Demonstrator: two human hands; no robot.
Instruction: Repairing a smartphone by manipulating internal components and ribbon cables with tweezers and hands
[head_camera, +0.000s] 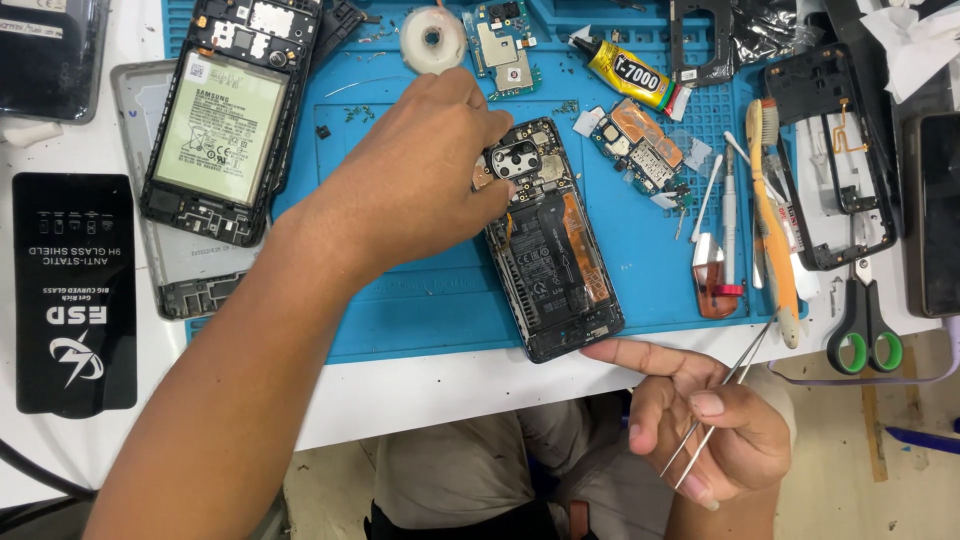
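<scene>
An opened black phone (555, 260) lies on the blue work mat (420, 300), its battery and orange flex showing. My left hand (420, 170) reaches over it and pinches the camera module cover (515, 160) at the phone's top end. My right hand (700, 420) is below the table's front edge, gripping metal tweezers (725, 390) that point up to the right; its forefinger touches the phone's lower corner.
A second opened phone with a pale battery (215, 125) lies at the mat's left. A black box (75, 290) sits far left. A glue tube (630, 72), circuit boards (640, 145), a toothbrush (775, 220), a phone frame (835, 160) and scissors (865, 325) crowd the right.
</scene>
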